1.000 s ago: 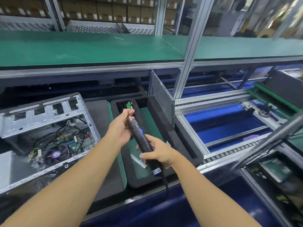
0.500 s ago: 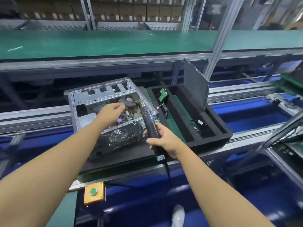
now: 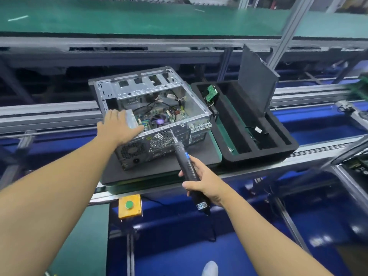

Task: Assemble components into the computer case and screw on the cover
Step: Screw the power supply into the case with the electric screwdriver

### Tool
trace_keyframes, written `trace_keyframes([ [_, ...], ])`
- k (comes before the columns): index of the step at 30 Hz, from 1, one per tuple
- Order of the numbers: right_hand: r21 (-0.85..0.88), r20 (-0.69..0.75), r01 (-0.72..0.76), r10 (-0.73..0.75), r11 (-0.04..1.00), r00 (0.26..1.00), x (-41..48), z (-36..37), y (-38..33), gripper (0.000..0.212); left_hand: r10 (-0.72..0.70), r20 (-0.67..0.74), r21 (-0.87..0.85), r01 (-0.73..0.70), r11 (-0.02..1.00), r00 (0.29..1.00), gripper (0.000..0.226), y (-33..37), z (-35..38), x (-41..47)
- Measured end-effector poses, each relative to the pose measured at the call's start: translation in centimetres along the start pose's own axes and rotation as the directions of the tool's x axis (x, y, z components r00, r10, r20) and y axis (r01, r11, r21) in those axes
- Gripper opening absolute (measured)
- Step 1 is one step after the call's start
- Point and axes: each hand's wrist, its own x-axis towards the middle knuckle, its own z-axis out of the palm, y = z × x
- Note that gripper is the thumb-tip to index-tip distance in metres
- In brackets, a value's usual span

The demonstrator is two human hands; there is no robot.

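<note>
Head view: left hand (image 3: 119, 127) rests flat, fingers straight, on the open computer case (image 3: 139, 90); at its 5 o'clock, right hand (image 3: 204, 185) grasps an electric screwdriver (image 3: 183, 157).

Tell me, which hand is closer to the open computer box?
Left. The left hand rests on the near edge of the computer case. The right hand is in front of it, apart, gripping the screwdriver, whose tip reaches the case.
</note>
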Motion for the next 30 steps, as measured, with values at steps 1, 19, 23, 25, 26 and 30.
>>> trace_keyframes([
  [1, -0.015, 0.008, -0.006, 0.006, 1.000, 1.000, 0.0, 0.4, 0.3, 0.087, 0.001, 0.005, -0.011, -0.001, 1.000, 1.000, 0.113, 0.0, 0.0, 0.0],
  [19, -0.173, 0.196, -0.155, 0.188, 0.973, 0.962, -1.6, 4.0, 3.8, 0.098, -0.024, -0.153, -0.009, 0.022, 1.000, 0.988, 0.081, -0.2, 0.6, -3.2],
  [23, -0.158, 0.226, -0.140, 0.174, 0.977, 0.959, -2.2, 4.2, 4.3, 0.096, -0.069, -0.122, -0.145, 0.051, 0.988, 0.990, 0.066, 0.1, 1.0, -3.7],
  [25, -0.155, 0.244, -0.123, 0.159, 0.980, 0.957, -2.3, 4.5, 4.2, 0.096, -0.062, -0.098, -0.178, 0.044, 0.983, 0.993, 0.060, 0.1, 1.1, -3.8],
  [26, -0.153, 0.252, -0.114, 0.151, 0.982, 0.956, -2.3, 4.6, 4.1, 0.097, -0.049, -0.090, -0.181, 0.032, 0.983, 0.995, 0.057, 0.1, 1.1, -3.9],
  [30, -0.136, 0.272, -0.082, 0.117, 0.987, 0.955, -1.9, 5.3, 3.4, 0.099, -0.010, -0.114, -0.187, -0.012, 0.982, 0.993, 0.041, -0.3, 1.1, -4.2],
])
